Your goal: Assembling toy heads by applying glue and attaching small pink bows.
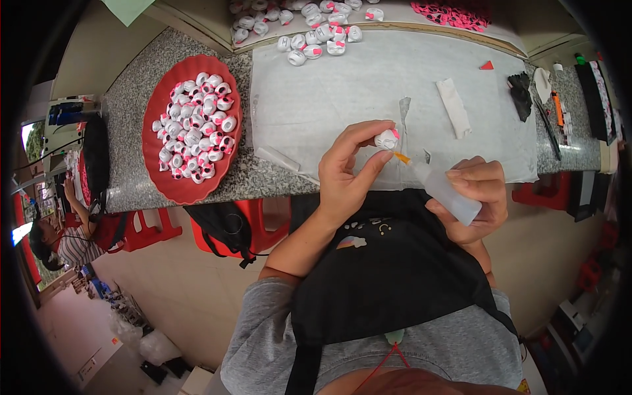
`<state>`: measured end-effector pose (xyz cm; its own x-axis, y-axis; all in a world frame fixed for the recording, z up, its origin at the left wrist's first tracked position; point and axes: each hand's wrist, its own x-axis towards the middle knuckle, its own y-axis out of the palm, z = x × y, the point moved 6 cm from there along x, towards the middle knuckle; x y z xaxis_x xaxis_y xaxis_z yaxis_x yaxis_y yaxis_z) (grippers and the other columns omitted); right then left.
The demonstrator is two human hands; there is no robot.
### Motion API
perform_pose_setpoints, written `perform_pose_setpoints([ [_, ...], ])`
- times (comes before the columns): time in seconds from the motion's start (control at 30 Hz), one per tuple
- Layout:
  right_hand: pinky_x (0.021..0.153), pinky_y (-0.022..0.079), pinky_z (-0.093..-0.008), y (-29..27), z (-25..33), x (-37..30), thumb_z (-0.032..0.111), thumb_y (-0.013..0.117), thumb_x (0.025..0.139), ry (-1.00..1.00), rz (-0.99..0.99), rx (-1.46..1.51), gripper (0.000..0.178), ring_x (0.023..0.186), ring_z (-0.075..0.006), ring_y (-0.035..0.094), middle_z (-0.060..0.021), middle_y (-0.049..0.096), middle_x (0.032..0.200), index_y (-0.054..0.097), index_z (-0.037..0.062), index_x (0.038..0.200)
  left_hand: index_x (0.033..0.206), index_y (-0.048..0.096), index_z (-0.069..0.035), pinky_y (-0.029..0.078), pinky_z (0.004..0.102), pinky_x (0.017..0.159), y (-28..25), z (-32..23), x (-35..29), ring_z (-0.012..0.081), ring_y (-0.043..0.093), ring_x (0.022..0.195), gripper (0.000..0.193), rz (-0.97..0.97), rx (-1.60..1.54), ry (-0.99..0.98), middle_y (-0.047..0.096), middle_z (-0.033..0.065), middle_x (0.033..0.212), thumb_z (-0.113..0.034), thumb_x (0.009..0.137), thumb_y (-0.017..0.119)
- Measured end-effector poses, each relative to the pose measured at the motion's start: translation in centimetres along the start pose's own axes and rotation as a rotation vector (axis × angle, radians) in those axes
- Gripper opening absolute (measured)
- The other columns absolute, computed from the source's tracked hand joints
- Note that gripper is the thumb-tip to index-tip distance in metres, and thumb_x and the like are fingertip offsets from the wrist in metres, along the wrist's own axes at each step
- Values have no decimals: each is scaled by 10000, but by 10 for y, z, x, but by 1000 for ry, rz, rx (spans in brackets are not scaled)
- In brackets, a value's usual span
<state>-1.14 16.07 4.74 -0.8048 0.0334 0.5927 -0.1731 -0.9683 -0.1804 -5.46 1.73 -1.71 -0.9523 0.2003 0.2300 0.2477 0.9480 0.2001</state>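
Observation:
Between the thumb and fingers of my left hand (349, 164) is a small rounded white figure head (386, 139) with a pink part on it. My right hand (479, 197) grips a translucent white squeeze bottle (447, 191), tilted so that its orange nozzle (401, 157) points up at the head. The nozzle tip is close to the underside of the head; whether they touch I cannot tell. Both hands are over the near edge of the white sheet (316, 99) on the worktop.
On the left, a red scalloped tray (153, 141) holds many white-and-pink heads. More white heads (322, 33) lie at the back, near a pile of pink pieces (454, 14). A white paper strip (453, 108) and black cloth (519, 95) lie right. A person (72, 230) sits far left.

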Motion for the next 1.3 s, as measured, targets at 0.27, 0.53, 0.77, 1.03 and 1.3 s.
perform_pose_setpoints([
  [0.27,534,404,-231,-5,-2,9,-20,701,531,-39,14,-21,360,603,-143,491,-108,482,810,490,22,819,1032,435,37,351,271,819,-1,1,5,164,464,932,322,-19,-31,-30,488,134,1018,53,718,507],
  [0.53,596,420,-241,-24,-72,43,-17,567,643,398,0,169,234,698,-146,503,-80,456,829,428,11,829,1066,415,22,364,211,743,-33,0,10,113,467,878,350,-237,-200,-89,489,121,1018,29,727,505],
  [0.77,537,427,-271,-10,-172,121,76,541,705,495,124,-120,152,646,-159,528,-57,497,691,464,19,823,1063,418,19,364,208,734,-32,-3,3,115,467,877,348,-228,-216,-89,491,120,1014,31,726,506],
  [1.03,635,437,-373,-11,-184,154,184,566,660,136,229,-1115,204,749,-283,534,-126,542,823,565,49,812,1060,408,40,362,246,794,-23,5,7,154,473,911,348,-226,-198,-114,492,137,1005,53,722,491],
  [1.3,574,459,-371,21,-186,162,128,532,594,132,355,-1064,124,653,-285,562,-140,560,661,567,26,656,1107,365,36,379,275,800,-28,3,2,168,464,920,358,-226,-114,-78,460,146,1041,7,763,460],
])
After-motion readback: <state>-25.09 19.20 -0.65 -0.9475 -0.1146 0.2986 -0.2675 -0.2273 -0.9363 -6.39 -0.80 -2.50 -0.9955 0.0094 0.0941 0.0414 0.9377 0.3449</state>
